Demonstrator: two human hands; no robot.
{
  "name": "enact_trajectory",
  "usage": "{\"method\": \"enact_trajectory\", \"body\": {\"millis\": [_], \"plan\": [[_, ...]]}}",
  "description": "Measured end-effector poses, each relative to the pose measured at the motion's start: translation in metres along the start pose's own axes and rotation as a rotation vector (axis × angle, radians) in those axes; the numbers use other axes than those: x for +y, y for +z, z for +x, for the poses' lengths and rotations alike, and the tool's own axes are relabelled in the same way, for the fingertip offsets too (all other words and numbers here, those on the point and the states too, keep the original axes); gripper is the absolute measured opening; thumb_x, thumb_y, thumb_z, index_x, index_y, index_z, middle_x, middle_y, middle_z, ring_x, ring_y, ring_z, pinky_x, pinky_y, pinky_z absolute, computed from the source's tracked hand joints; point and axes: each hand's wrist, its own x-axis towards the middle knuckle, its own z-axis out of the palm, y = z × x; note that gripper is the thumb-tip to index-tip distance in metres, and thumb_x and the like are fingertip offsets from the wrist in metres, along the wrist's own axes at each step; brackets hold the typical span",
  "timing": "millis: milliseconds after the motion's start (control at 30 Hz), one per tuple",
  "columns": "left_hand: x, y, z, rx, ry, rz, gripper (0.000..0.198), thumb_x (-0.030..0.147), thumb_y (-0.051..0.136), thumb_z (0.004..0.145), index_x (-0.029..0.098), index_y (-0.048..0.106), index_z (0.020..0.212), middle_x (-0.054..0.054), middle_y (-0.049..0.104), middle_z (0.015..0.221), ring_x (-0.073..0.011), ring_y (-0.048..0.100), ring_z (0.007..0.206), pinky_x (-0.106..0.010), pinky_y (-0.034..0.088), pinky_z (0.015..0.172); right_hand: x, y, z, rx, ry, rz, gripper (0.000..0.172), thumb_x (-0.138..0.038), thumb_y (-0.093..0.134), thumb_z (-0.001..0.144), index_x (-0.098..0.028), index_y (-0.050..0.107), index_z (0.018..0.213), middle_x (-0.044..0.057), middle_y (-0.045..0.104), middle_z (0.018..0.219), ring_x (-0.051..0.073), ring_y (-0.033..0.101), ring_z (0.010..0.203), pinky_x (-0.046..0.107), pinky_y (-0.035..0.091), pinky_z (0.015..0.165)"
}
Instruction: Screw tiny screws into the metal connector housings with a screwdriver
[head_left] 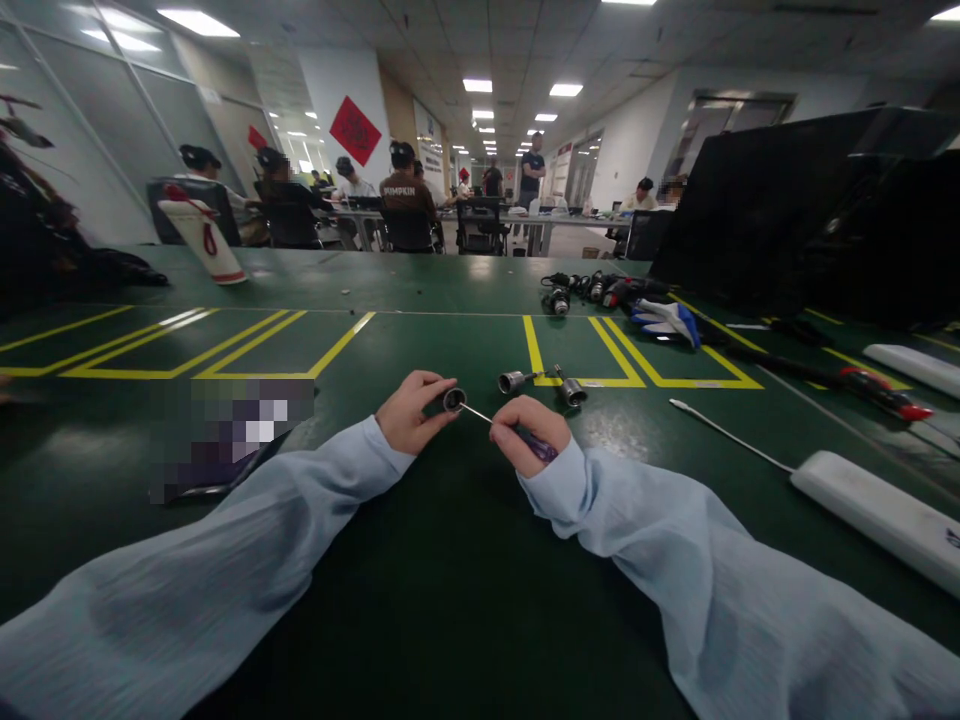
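Between the thumb and fingers of my left hand (pixel 411 412) is a small round metal cup-shaped part (pixel 454 400), its open end facing me. My right hand (pixel 529 432) is closed around the dark purple handle of a screwdriver (pixel 478 413). The thin shaft points left, and its tip is at the opening of the metal part; how far inside it reaches I cannot tell. Just beyond my right hand lie two similar metal parts, one on its side (pixel 513 381) and another (pixel 573 391) tilted beside it, on the green tabletop (pixel 450 560).
Left of my arm lies a phone-like dark object (pixel 240 450), partly blurred out. A white power strip (pixel 870 505) and a red-and-black tool (pixel 885 393) are at the right. Farther back are blue-white gloves (pixel 667 322), more metal parts (pixel 559 300) and a white cup (pixel 202 238).
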Motion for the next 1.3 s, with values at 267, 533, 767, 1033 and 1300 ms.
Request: {"method": "enact_trajectory", "body": {"millis": [267, 533, 767, 1033, 1300], "plan": [[0.004, 0.004, 0.008, -0.050, 0.051, -0.037, 0.034, 0.038, 0.059, 0.067, 0.015, 0.048, 0.090, -0.008, 0.058, 0.088, -0.0197, 0.055, 0.083, -0.035, 0.043, 0.075, 0.010, 0.002, 0.001, -0.012, 0.242, 0.210, 0.017, -0.025, 0.050, 0.075, -0.016, 0.057, 0.062, 0.001, 0.057, 0.058, 0.012, 0.051, 0.056, 0.026, 0.041, 0.057], [0.010, 0.006, 0.007, -0.170, -0.086, -0.259, 0.036, 0.035, 0.059, 0.065, 0.018, 0.038, 0.089, 0.003, 0.050, 0.067, -0.0098, 0.048, 0.056, -0.022, 0.038, 0.053, 0.014, 0.005, 0.002, -0.024, 0.406, 0.474, 0.017, -0.028, 0.052, 0.073, -0.016, 0.058, 0.063, 0.001, 0.060, 0.058, 0.009, 0.049, 0.049, 0.024, 0.041, 0.052], [0.013, 0.002, 0.008, -0.212, -0.064, -0.072, 0.025, 0.039, 0.060, 0.062, 0.016, 0.050, 0.061, 0.002, 0.050, 0.056, -0.0091, 0.046, 0.050, -0.021, 0.036, 0.048, 0.015, 0.009, 0.000, -0.099, 0.484, 0.601, 0.019, -0.033, 0.053, 0.072, -0.016, 0.059, 0.066, 0.003, 0.062, 0.063, 0.011, 0.052, 0.054, 0.024, 0.044, 0.051], [0.017, 0.002, 0.006, -0.240, -0.113, -0.094, 0.021, 0.035, 0.056, 0.065, 0.016, 0.047, 0.059, 0.004, 0.048, 0.052, -0.0078, 0.044, 0.047, -0.019, 0.033, 0.045, 0.003, 0.010, -0.002, -0.093, 0.454, 0.418, 0.016, -0.025, 0.052, 0.073, -0.016, 0.061, 0.064, 0.002, 0.062, 0.062, 0.011, 0.054, 0.057, 0.024, 0.042, 0.057], [0.021, -0.003, 0.003, -0.217, -0.021, -0.023, 0.016, 0.033, 0.052, 0.067, 0.017, 0.048, 0.063, 0.003, 0.048, 0.056, -0.0090, 0.044, 0.051, -0.020, 0.035, 0.049, 0.003, 0.014, -0.004, -0.093, 0.726, 0.782, 0.013, -0.025, 0.055, 0.067, -0.015, 0.060, 0.060, 0.002, 0.065, 0.058, 0.009, 0.054, 0.050, 0.023, 0.046, 0.053]]}}
